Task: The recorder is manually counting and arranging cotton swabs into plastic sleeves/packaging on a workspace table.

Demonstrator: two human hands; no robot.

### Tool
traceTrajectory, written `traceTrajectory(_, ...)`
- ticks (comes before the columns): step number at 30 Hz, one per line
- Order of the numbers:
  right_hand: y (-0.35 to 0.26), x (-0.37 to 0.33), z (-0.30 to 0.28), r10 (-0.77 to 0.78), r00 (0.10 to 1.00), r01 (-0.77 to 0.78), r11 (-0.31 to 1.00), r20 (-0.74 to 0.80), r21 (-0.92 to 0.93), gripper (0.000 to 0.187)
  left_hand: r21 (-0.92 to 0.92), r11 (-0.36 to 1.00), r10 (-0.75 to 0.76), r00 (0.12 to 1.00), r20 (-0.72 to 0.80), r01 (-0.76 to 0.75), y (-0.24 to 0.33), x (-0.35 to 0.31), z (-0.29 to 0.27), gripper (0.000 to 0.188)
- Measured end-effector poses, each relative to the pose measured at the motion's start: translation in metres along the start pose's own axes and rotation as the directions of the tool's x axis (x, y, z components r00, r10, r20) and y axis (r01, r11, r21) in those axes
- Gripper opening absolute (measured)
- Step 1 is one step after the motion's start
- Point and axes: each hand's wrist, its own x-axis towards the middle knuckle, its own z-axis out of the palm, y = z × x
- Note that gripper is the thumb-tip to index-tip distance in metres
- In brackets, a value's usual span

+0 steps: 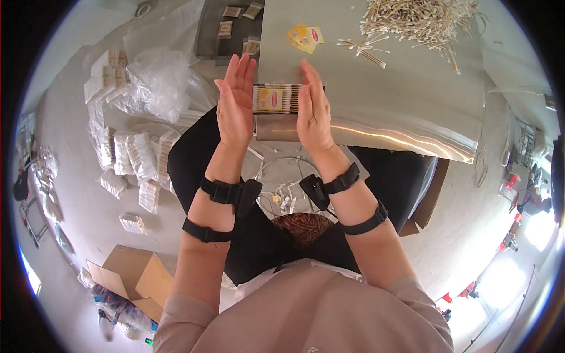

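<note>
A row of cotton swabs (286, 99) lies at the near left edge of the metal table, with a small yellow and white card (271, 99) on top. My left hand (236, 112) stands on edge at the row's left end, fingers straight and pointing away from me. At the right end my right hand (314, 115) is likewise flat, its palm turned inward and covering that end. The row sits between the two palms. Whether the palms press on it I cannot tell. Farther off on the table lie several loose yellow cards (305, 37).
A big heap of loose swabs (418, 20) covers the table's far right, with a few strays (368, 50) beside it. A grey tray (207, 44) at the far left holds several small swab packs (225, 29). Bagged packs (139, 156) and an opened cardboard box (132, 273) stand left.
</note>
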Motion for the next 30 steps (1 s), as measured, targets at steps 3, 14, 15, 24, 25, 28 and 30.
traceTrajectory(3,-0.002,-0.001,0.007,-0.028,1.000,0.028,1.000,0.009,0.005,0.044,-0.075,0.997,-0.026,0.999,-0.023,0.024,0.001,0.001,0.000,0.068)
traceTrajectory(14,-0.017,-0.002,0.024,0.138,0.990,-0.128,0.933,-0.008,0.336,0.043,-0.100,0.995,-0.019,0.999,-0.038,0.015,0.000,-0.001,-0.002,0.072)
traceTrajectory(15,-0.014,-0.002,0.022,0.139,0.990,-0.129,0.933,-0.005,0.336,0.043,-0.106,0.994,-0.009,0.999,-0.043,0.005,0.000,-0.001,-0.003,0.073)
traceTrajectory(24,-0.012,0.000,0.027,0.101,0.994,-0.086,0.953,-0.040,0.289,0.043,-0.065,0.998,0.026,0.999,0.041,-0.024,-0.010,0.003,-0.004,0.073)
traceTrajectory(25,-0.007,-0.002,0.030,0.089,0.995,-0.077,0.965,-0.037,0.251,0.043,-0.085,0.996,0.032,0.997,0.070,-0.026,-0.014,0.005,-0.002,0.073)
traceTrajectory(28,-0.003,-0.001,0.032,-0.027,0.999,0.032,0.993,-0.042,0.113,0.044,-0.053,0.997,0.061,0.998,0.028,-0.059,-0.013,0.003,-0.004,0.070)
traceTrajectory(30,-0.001,0.000,0.025,-0.131,0.991,0.132,0.991,-0.039,0.016,0.046,-0.024,0.998,0.055,0.998,-0.001,-0.055,-0.012,0.001,-0.003,0.068)
